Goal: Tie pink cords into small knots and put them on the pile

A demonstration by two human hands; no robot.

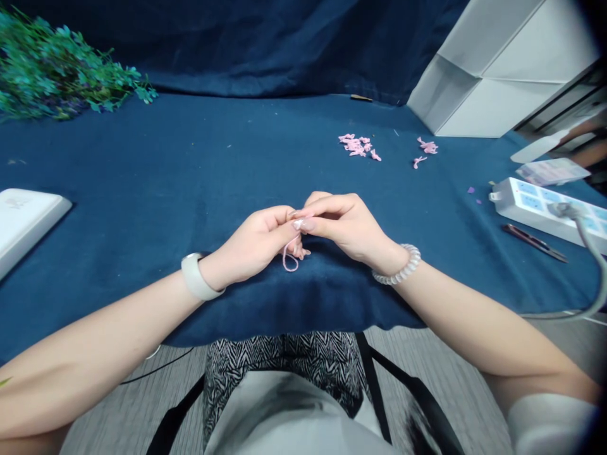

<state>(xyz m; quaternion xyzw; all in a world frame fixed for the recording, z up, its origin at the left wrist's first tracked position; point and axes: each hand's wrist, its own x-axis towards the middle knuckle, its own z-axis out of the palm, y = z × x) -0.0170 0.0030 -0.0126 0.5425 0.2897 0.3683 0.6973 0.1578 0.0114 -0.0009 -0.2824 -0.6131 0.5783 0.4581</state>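
A loop of pink cord [291, 264] hangs below the fingertips of both hands, above the front part of the blue cloth. My left hand [260, 239] is closed, its thumb and fingers pinching the cord. My right hand [348, 224] meets it there, thumb and forefinger pressed together at the same spot, also on the cord. Just where the cord runs between the fingertips is hidden. Farther back on the cloth lie a pile of small knotted pink cord pieces [355, 145] and a smaller group of pink pieces [427, 146] to its right.
At right are a white power strip [535, 201] with a grey plugged cable [588, 240], a dark slim tool [535, 242] and a clear packet [552, 170]. White boxes [502, 95] stand behind. A green plant [61, 69] and a white box-like object [33, 221] are at left. Another person's hand [588, 136] shows far right.
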